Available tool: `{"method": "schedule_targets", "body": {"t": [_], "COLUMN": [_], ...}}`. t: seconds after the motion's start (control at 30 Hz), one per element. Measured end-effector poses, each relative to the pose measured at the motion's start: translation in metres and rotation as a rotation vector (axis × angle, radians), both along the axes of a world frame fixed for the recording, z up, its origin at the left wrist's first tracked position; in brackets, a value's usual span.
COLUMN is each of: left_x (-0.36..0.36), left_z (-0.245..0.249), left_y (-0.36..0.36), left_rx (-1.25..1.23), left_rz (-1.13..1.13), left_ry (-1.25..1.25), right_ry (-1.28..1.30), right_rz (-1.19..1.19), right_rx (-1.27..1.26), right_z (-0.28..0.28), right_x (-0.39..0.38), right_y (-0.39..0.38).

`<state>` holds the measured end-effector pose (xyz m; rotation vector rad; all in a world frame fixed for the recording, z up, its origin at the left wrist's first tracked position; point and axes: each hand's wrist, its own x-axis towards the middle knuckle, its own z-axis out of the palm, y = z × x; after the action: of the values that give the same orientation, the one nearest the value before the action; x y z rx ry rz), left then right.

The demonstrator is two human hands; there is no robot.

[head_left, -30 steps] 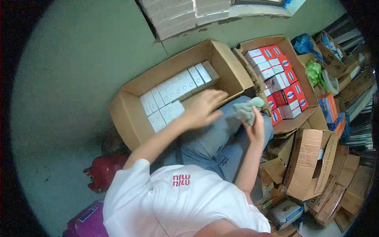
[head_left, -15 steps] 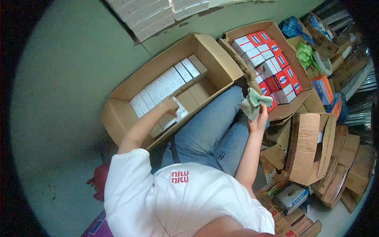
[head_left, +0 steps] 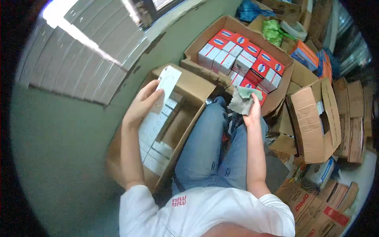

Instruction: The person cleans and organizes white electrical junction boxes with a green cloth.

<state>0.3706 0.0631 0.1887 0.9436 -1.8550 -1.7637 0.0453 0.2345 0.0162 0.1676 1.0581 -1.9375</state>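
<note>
My left hand (head_left: 144,103) grips a long white box (head_left: 169,80) with small round marks, raised above the open carton (head_left: 193,85) on the left. Rows of white boxes (head_left: 153,125) lie inside that carton. My right hand (head_left: 253,112) has its fingers closed on a grey-green cloth (head_left: 241,101), over my knees. Just beyond the cloth stands a second open carton (head_left: 283,93), which holds several red and white boxes (head_left: 258,71).
On the right are an empty-looking brown carton (head_left: 310,118), flattened cardboard (head_left: 351,126), a green bag (head_left: 272,32) and a blue bag (head_left: 249,10). White panels (head_left: 79,51) lean by the window at the upper left, above the green wall (head_left: 59,150).
My left hand has risen out of the left carton with a long white box in it. My right hand still holds the cloth. The view has turned, and more of the window side shows.
</note>
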Motion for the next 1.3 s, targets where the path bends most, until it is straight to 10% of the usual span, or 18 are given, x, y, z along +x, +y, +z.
{"method": "schedule_targets", "body": {"t": [0.2,0.37,0.87,1.3], "left_x": [-0.188,-0.258,-0.214,-0.173], "left_z": [0.0,0.011,-0.041,-0.063], "left_y": [0.012,0.054,0.02,0.017], "left_rx": [-0.597,-0.167,0.171,0.383], "left_rz": [0.08,-0.109,0.088,0.087], "left_ry": [0.085,0.483,0.49,0.402], "right_ry": [0.719,1.579,1.211,1.695], "right_rz": [-0.343,-0.145,0.323,-0.255], "right_rx": [0.348,0.113,-0.008,-0.188], "right_z": [0.089,0.185,0.13,0.239], "right_x": [0.023,0.017,0.045,0.002], "right_y": [-0.048,-0.025,-0.061,-0.046]}}
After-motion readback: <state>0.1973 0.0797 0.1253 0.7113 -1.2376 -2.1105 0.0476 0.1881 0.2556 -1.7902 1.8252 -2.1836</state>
